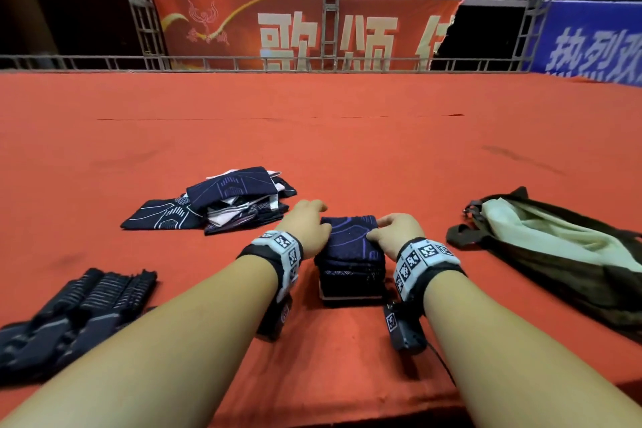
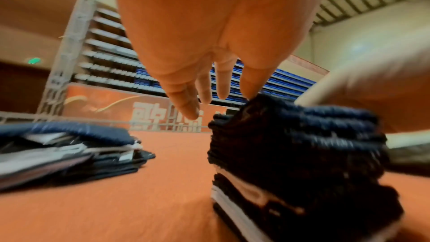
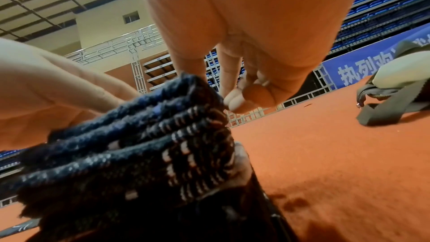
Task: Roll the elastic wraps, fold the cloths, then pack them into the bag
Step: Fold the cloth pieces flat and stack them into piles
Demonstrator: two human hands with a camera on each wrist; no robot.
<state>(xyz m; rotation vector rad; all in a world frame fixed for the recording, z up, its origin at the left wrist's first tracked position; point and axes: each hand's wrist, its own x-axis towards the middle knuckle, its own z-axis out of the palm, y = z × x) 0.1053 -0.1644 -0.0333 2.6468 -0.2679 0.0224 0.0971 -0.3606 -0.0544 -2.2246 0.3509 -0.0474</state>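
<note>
Left hand (image 1: 310, 226), fingers straight, rested on the stack of folded navy patterned cloths (image 1: 351, 255); right hand (image 1: 396, 233) pinched its top edge.

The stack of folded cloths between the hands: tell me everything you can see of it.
The stack of folded cloths is a neat, squarish pile of dark navy woven fabric with purple line patterns on top and white edges low down. It stands upright on the red table cover. The left hand touches its top left edge; the right hand pinches its top right edge.
</note>
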